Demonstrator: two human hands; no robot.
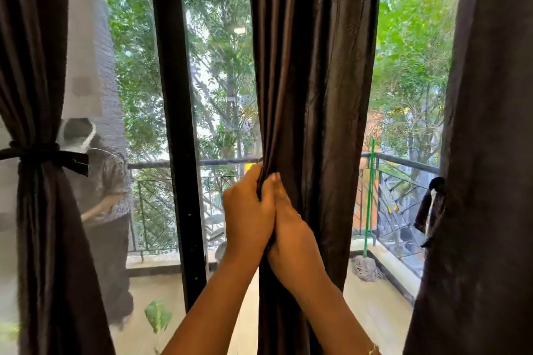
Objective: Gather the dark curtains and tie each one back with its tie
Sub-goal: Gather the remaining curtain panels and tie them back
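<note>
- Dark brown, faintly shiny fabric: the middle curtain (314, 95) hangs straight down between the two glass panes, in long vertical folds with some puckering near the top.
- The left hand (248, 210) and the right hand (290, 228) are pressed side by side on this curtain's left edge at about railing height. The fingers of both are curled tight, pinching a bunch of folds between them.
- Only the left edge is bunched. To the right of the hands the cloth hangs at full width, so I judge the gathering to be at an early stage.
- Risk one: no tie for this curtain can be seen. If one hand lets go to search for it, the pinched folds would likely spring loose.
- Risk two: if the tie goes round only the near folds, the far side would sag out below the band and the result would be lopsided.
- Risk three: a hard sideways pull on the cloth could strain its fixings overhead, which are out of view.
- The left curtain (34, 66) is already cinched by a dark tie (43, 154) with a loose end pointing right.
- The right curtain (490, 124) hangs ungathered. A dark looped piece (429, 204) at its inner edge may be its tie, but I cannot tell for certain.
</note>
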